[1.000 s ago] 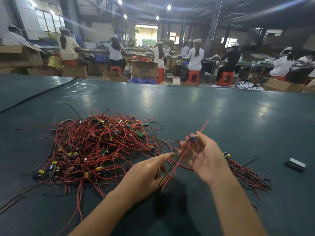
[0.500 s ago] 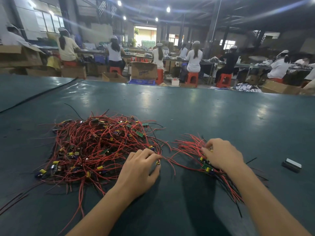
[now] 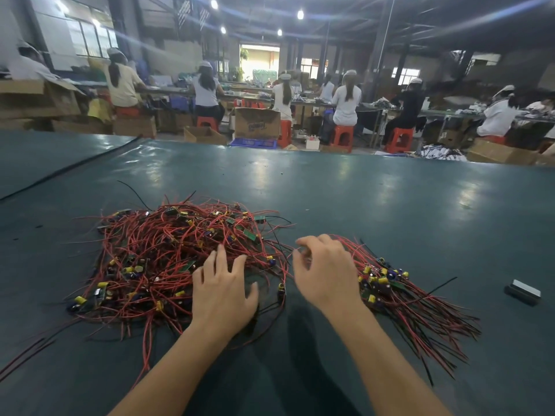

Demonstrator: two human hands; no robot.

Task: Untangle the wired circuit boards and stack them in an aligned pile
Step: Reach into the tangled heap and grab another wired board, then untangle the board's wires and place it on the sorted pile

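Since the freed board went down: right hand (image 3: 326,274) has left the stacked pile (image 3: 381,280), just right of the tangled heap (image 3: 168,259), and turned heapward, so another board is due.
Left hand (image 3: 223,292): spread flat on heap's near-right edge, holding nothing.
Right grip: fingers curled; whether they pinch a wire, cannot tell.
Pile axis: diagonal, wires trailing away from heap.

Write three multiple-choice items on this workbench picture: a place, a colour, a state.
1. Where is the small dark block? A) under the left hand B) on the table, right of the sorted bundle C) in the tangled pile
2. Most wires are: A) blue B) white C) red
3. The left hand's fingers are: A) spread over the tangled pile B) clenched C) holding the block
Answers: B, it lies apart at far right; C, red strands dominate both heaps; A, fingers are splayed over the tangle.
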